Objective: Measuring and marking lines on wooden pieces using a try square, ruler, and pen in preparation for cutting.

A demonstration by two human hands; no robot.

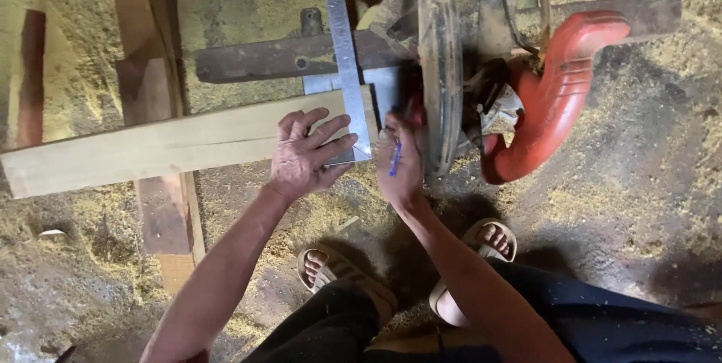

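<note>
Left hand (304, 154): open, fingers spread flat, pressing down on the metal square (347, 62) and on the end of the wooden plank (162, 145).
Right hand (400, 161): closed around a blue pen (395, 158), tip end pointing toward the plank end beside the square's blade.
Wooden plank: pale, long, lying nearly level across the view from the left edge to the centre; its right end sits under the left hand.
Metal square: grey steel, long blade running up and away from the plank, short leg lying along the plank's right end; touching the plank.
Saw blade (440, 69): large circular disc seen edge-on, just right of the right hand.
Red handle (553, 96): curved, hook-shaped, right of the saw blade, near it.
Rusted steel bar (286, 56): dark, lying crosswise behind the plank, under the square's blade.
Timber frame (154, 92): brown boards standing under the plank on the left.
Floor (639, 182): covered with sawdust and shavings.
Feet: two sandalled feet (338, 269) on the floor below the hands.
</note>
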